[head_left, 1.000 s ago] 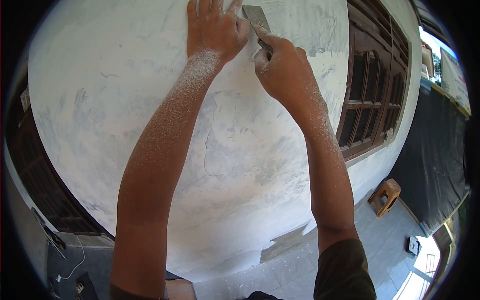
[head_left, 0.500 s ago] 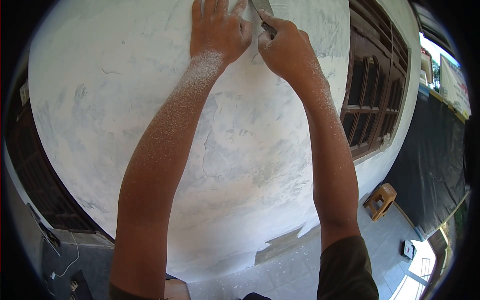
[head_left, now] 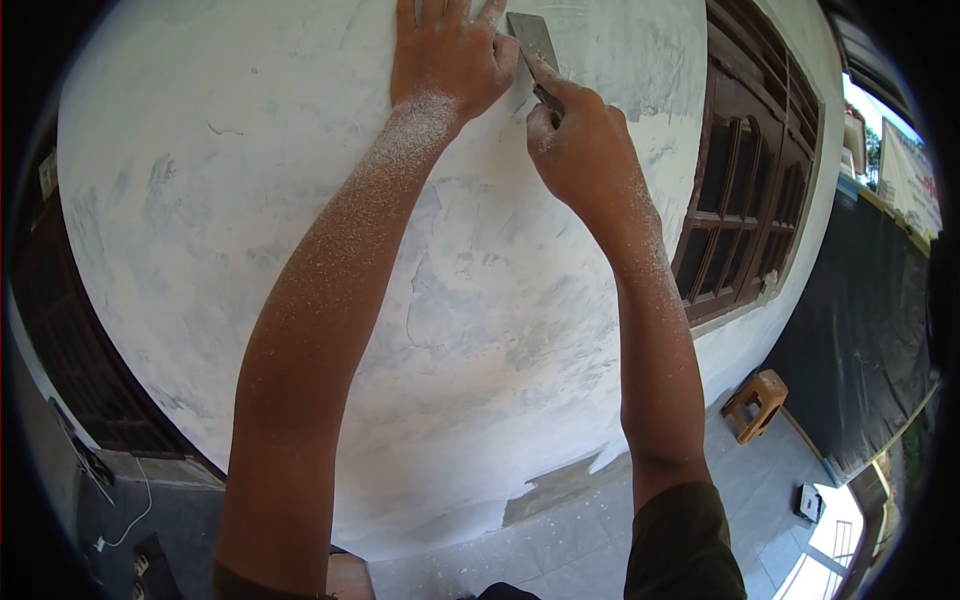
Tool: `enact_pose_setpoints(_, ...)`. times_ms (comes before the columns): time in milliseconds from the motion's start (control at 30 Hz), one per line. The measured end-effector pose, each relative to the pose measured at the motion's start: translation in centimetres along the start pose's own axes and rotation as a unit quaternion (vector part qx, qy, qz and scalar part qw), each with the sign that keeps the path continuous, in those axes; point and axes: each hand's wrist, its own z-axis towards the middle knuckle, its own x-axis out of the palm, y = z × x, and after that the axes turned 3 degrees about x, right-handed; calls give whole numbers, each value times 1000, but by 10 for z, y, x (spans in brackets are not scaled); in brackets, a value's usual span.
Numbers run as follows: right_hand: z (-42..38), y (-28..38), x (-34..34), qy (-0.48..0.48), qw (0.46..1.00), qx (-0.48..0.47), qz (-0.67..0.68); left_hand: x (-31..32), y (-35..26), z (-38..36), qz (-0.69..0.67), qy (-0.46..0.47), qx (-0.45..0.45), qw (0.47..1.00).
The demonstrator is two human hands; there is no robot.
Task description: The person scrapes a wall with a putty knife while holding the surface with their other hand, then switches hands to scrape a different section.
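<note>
My right hand [head_left: 580, 135] is closed around the dark handle of a putty knife [head_left: 533, 38], its forefinger stretched along the flat metal blade. The blade lies against a whitish wall [head_left: 520, 260] that has grey patches, scrape marks and a thin crack. To the left of the blade, my left hand [head_left: 450, 55] rests flat on the wall with its fingers spread upward; the fingertips run out of the top of the view. White dust coats both forearms, thickest at the left wrist.
A brown wooden window [head_left: 745, 170] is set in the wall at the right. Below it, a tan plastic stool [head_left: 756, 405] stands on the grey tiled floor [head_left: 560, 545], which is sprinkled with white flakes. Black sheeting [head_left: 850, 320] hangs at far right. A white cable [head_left: 140, 505] lies at lower left.
My right hand and the putty knife have come down the wall, so more of the blade shows. My left hand has shifted slightly right and down in the view, still flat on the wall.
</note>
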Motion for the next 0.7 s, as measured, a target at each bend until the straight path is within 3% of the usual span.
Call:
enact_pose_setpoints(100, 32, 0, 3, -26, 999, 3, 18, 1, 0, 0, 33, 11, 3, 999)
enact_pose_setpoints(300, -8, -1, 3, 7, 1000, 9, -7, 4, 2, -1, 20, -7, 5, 1000)
enact_pose_setpoints(467, 31, 7, 1, -28, 1000, -1, 7, 4, 1, 0, 19, 8, 4, 1000)
enact_pose_setpoints(633, -1, 5, -1, 6, 1000, 24, 13, 2, 2, -2, 15, 11, -2, 1000)
enact_pose_setpoints(700, 21, 4, 4, -16, 1000, 11, 11, 2, 2, -1, 22, 3, 3, 1000)
